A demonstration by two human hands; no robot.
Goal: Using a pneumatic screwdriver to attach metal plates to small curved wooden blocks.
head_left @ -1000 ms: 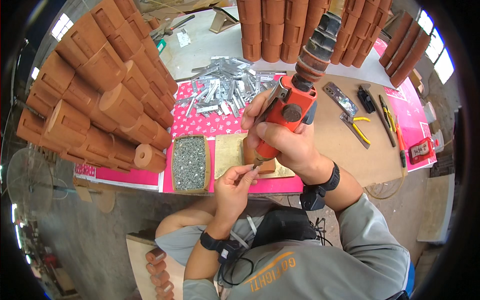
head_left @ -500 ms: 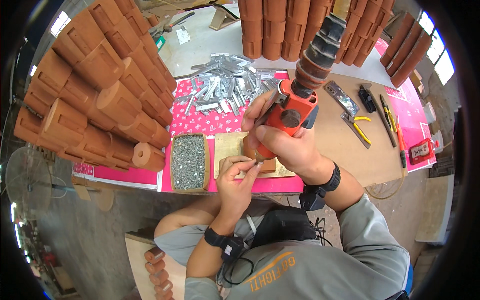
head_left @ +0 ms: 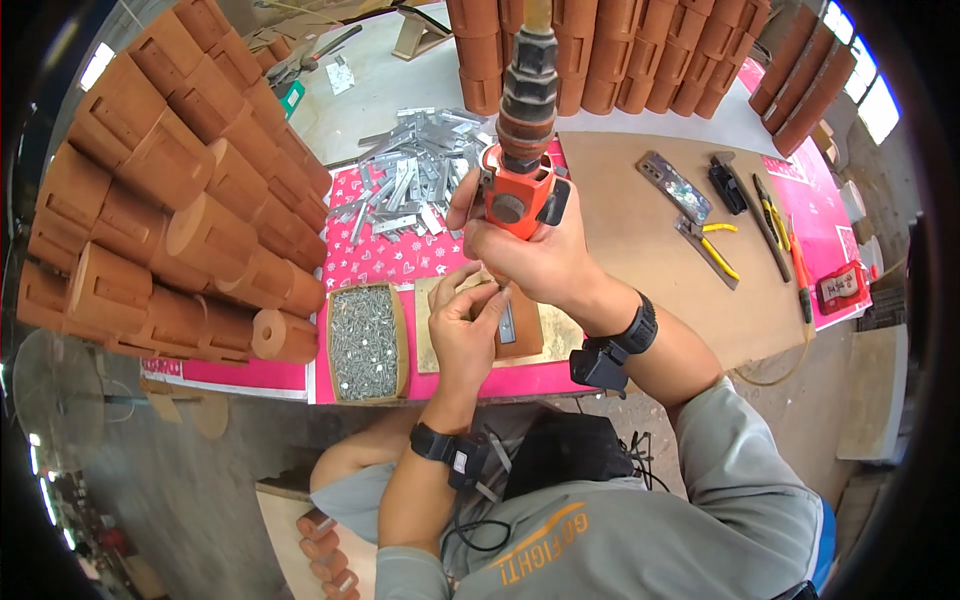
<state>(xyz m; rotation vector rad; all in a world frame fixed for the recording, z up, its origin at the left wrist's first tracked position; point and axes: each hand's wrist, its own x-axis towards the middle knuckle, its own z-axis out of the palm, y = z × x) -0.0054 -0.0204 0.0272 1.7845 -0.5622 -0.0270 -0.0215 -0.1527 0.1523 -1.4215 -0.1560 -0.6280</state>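
Note:
My right hand [head_left: 535, 250] is wrapped round a red power screwdriver [head_left: 520, 195], which stands nearly upright with its black ribbed upper end away from the block. My left hand [head_left: 462, 320] pinches what looks like a small screw at the tool's tip; the fingers partly hide it. Just under the fingertips is a brown terracotta-coloured block [head_left: 525, 335] bearing a narrow metal strip [head_left: 507, 324]. That block lies on a pale board [head_left: 560, 345]. Left of the board, an open carton [head_left: 403, 345] is full of screws [head_left: 362, 340].
Loose metal strips [head_left: 420, 175] are heaped beyond my hands. Brown cylinders are stacked high at the left [head_left: 150, 200] and far side [head_left: 600, 60]. On the right lie a phone [head_left: 675, 185], yellow-handled pliers [head_left: 715, 245], a caliper-like tool [head_left: 750, 205] and a red case [head_left: 840, 288].
My right hand has brought the screwdriver left and more upright. The tip and my left fingers moved from the block's near edge to above the strip's far end. The strip now shows.

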